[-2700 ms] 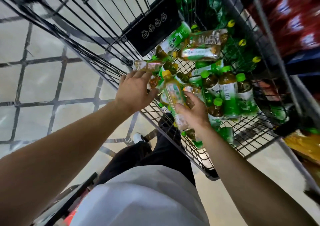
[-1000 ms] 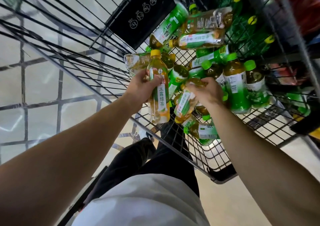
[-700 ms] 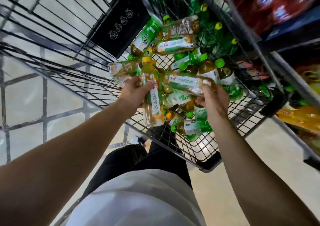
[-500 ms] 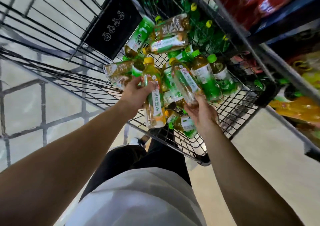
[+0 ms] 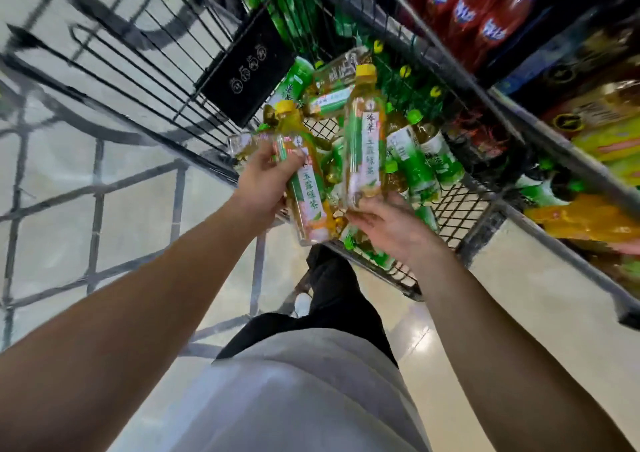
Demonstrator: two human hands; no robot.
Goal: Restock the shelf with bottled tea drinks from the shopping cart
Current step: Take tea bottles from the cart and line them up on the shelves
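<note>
While both of our arms reach forward over the shopping cart point(image 5: 478, 216), each of our hands holds one bottle of green tea above it. Our left hand point(image 5: 265, 178) wraps its fingers around the upper body of a yellow-capped bottle point(image 5: 306, 188), which tilts with its cap toward 11 o'clock and its base toward 5 o'clock. Our right hand point(image 5: 388, 221) grips the base of a second yellow-capped bottle point(image 5: 365, 136), which stands nearly upright with its cap at 12 o'clock. The two bottles sit side by side, close together, the right one higher in our view; we cannot tell whether they touch.

Beneath and behind them, the cart's wire basket holds a jumble of more tea bottles point(image 5: 415, 160), some with green caps and green labels, some lying flat at 12 o'clock near a black plastic panel point(image 5: 247, 70) on the cart's folded seat. At 1 to 3 o'clock from the cart runs a store shelf point(image 5: 568, 153), with red drink bottles point(image 5: 478, 15) on an upper level and blurred yellow and orange packages point(image 5: 588, 219) lower down. At 6 o'clock we see our pale shirt point(image 5: 294, 392), dark trousers and a pale glossy floor point(image 5: 561, 313).
</note>
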